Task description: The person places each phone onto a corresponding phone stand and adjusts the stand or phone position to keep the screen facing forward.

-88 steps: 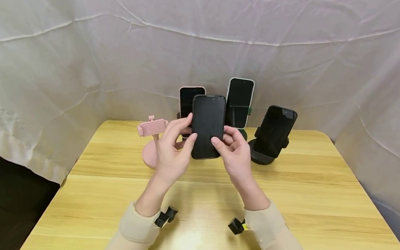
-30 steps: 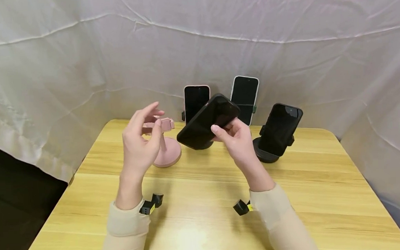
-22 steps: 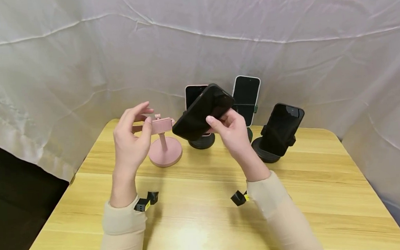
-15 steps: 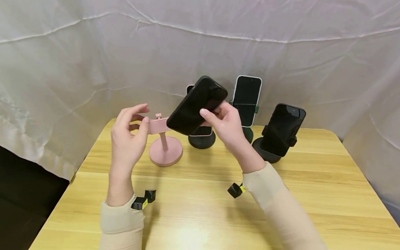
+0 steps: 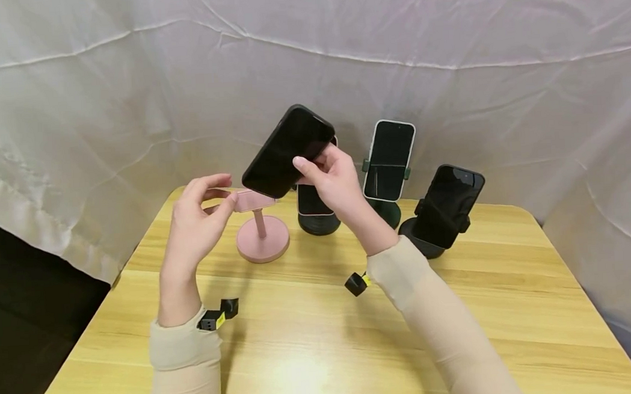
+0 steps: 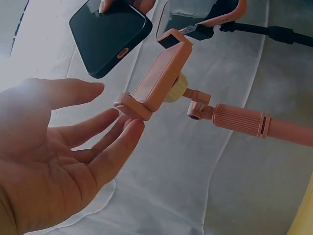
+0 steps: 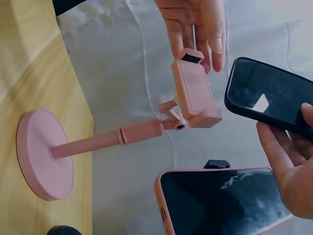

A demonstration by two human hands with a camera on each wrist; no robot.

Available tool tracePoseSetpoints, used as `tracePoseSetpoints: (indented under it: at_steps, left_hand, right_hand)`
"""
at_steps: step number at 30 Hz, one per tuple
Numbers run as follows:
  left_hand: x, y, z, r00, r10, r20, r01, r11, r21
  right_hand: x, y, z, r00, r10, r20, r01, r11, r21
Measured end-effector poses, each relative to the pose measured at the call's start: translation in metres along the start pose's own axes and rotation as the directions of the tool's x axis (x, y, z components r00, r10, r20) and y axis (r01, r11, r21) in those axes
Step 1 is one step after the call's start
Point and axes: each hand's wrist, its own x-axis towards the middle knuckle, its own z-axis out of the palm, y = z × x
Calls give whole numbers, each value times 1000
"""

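My right hand (image 5: 333, 175) holds a smartphone (image 5: 288, 150) in a black case by one long edge, thumb across the screen. The phone is tilted and hangs above the clamp of a pink phone stand (image 5: 263, 242). In the right wrist view, this stand's clamp (image 7: 193, 85) has nothing in it, and the held phone is apart from it. My left hand (image 5: 194, 219) is at the clamp's left end. The left wrist view shows its fingertips (image 6: 133, 128) right at the clamp's end arm, fingers loosely bent, the thumb raised away from it.
Behind the held phone a pink-cased phone (image 5: 313, 202) sits in a black stand. To its right are a white-edged phone (image 5: 390, 156) in a dark green stand and a black phone (image 5: 443, 207) in a black stand. A pale curtain (image 5: 306, 41) hangs behind the wooden table (image 5: 301, 318).
Earlier both hands held the phone upright. The left hand let go and moved left to the pink stand's clamp. The right hand tilted the phone and carried it left and up over the clamp.
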Motion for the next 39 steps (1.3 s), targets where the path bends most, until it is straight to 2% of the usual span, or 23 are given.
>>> tracePoseSetpoints:
  at_steps: [5,10,16,23,28,31,35,39]
  left_hand:
    - [1,-2,0,998,-33,49,32,999,8]
    - [1,-4,0,998,-40,49,39,999,20]
    - [2,-2,1,996,-61,71,61,998,5]
    - [2,-1,2,995,-74,71,74,997,9]
    - [2,-2,1,997,-61,54,60,998,23]
    - [1,-2,1,997,-54,51,53,998,32]
    - [1,-4,1,997,-49,52,47,998,39]
    - [0,-4,0,997,-52,51,50,998,39]
  right_hand:
    - [8,3,6,1000,0,4,0,1000,-17]
    - [14,7,10,1000,4,24,-3,1000,-11]
    - [17,8,11,998,50,42,-49,999,-22]
    - [20,12,13,994,81,77,-81,997,-10]
    - [20,16,17,983,108,147,-110,994,9]
    - [18,17,19,979,128,157,-133,991,25]
    - [16,20,20,981,112,160,-117,993,19]
    - [16,23,22,982,83,169,-73,995,-67]
